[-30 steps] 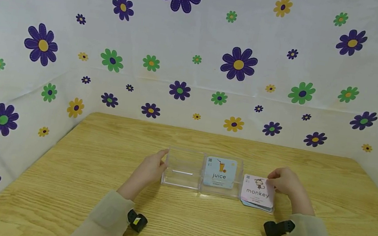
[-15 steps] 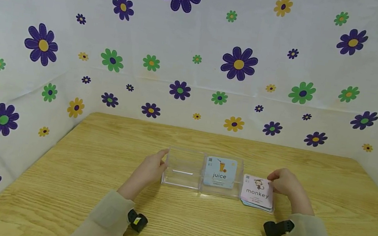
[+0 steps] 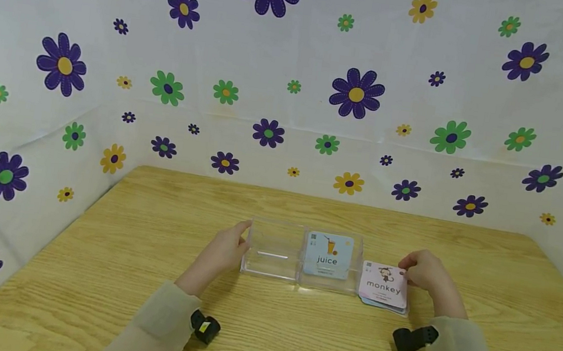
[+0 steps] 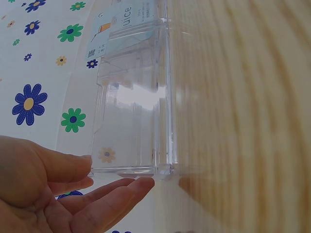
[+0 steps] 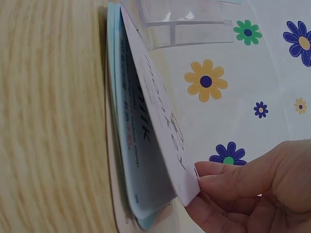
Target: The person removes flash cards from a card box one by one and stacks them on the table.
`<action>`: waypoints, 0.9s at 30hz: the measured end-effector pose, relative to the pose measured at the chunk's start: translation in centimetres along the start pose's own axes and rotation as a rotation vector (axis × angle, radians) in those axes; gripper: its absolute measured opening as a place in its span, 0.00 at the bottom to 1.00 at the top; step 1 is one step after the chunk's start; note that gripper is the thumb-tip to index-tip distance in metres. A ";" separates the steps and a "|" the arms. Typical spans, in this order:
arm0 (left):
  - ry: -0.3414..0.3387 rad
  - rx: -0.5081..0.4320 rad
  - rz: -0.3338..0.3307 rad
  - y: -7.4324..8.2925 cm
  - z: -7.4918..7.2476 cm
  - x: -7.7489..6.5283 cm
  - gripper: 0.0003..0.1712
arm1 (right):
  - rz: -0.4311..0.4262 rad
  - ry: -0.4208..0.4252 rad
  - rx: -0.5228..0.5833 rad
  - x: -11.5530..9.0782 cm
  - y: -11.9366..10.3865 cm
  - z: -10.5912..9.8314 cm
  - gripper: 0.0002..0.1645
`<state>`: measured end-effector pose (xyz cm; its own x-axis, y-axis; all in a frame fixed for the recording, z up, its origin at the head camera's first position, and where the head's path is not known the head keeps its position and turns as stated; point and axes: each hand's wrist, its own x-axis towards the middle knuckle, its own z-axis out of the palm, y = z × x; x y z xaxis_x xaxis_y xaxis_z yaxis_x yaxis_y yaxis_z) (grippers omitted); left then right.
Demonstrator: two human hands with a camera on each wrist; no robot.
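Observation:
My right hand [image 3: 429,279] pinches the corner of a pink "monkey" flashcard [image 3: 381,285] between thumb and fingers. In the right wrist view that flashcard [image 5: 167,126] is lifted at one edge, off a "milk" flashcard [image 5: 146,160] and several more stacked beneath. My left hand [image 3: 220,255] touches the left end of a clear plastic two-compartment card holder [image 3: 270,276]. Seen from the left wrist, its fingers [image 4: 114,201] lie fairly straight against the end wall, and the thumb is at the back edge. A blue "juice" flashcard [image 3: 328,255] leans in the right compartment; the left one holds no card.
The wooden table [image 3: 293,331] runs out to a white flower-print cloth [image 3: 287,52] at the back and sides. The card stack lies just right of the holder. Black wrist cameras [image 3: 415,339] are worn on both wrists.
The monkey flashcard's right edge has shifted slightly, with the right hand still pinching it. The left hand and the card holder stay in place.

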<state>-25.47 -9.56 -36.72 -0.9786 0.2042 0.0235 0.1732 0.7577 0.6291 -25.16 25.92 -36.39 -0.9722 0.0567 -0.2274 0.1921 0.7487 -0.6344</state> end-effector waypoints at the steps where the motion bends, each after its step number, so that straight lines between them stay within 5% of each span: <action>1: 0.000 -0.001 0.001 0.0 0.0 0.0 0.27 | -0.002 0.001 -0.002 0.0 0.0 0.0 0.13; 27: -0.008 -0.022 0.001 0.3 -0.2 -0.2 0.27 | -0.017 -0.005 -0.042 0.2 0.5 -0.1 0.12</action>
<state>-25.22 -9.45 -36.40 -0.9774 0.2104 0.0178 0.1719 0.7436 0.6461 -25.24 26.33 -36.66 -0.9745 0.0409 -0.2207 0.1699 0.7769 -0.6062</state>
